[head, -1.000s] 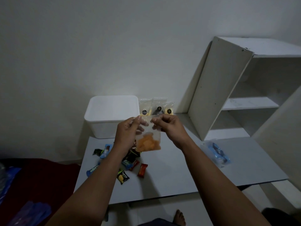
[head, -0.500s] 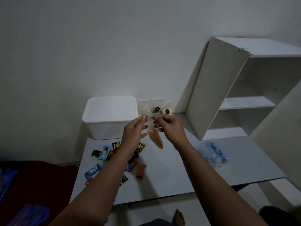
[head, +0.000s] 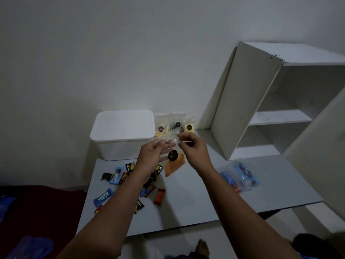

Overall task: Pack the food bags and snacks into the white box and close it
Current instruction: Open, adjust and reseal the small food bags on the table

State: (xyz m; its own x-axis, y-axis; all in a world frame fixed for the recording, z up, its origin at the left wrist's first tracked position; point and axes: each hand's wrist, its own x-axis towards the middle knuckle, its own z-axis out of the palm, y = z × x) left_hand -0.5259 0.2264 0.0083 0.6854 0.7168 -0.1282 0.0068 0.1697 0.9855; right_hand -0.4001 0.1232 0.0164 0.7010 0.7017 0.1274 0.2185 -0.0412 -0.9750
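I hold a clear food bag of orange pieces (head: pixel 174 165) with a black round sticker above the grey table (head: pixel 196 208). My right hand (head: pixel 192 148) pinches the bag's top edge. My left hand (head: pixel 155 156) lies against the bag's left side with its fingers spread. The white box (head: pixel 122 134) stands with its lid on at the table's back left. Three more clear food bags (head: pixel 175 124) lean against the wall beside it. Several small wrapped snacks (head: pixel 130 184) lie scattered on the table below my left arm.
A clear bag with blue packets (head: pixel 240 176) lies on the table's right part. A white open shelf unit (head: pixel 276 101) stands at the back right. A dark red surface (head: pixel 37 212) lies left of the table. A bare foot (head: pixel 202 247) shows below the front edge.
The bag has turned in my hands from face-on to edge-on and now shows its black sticker. My left hand has opened its fingers against the bag.
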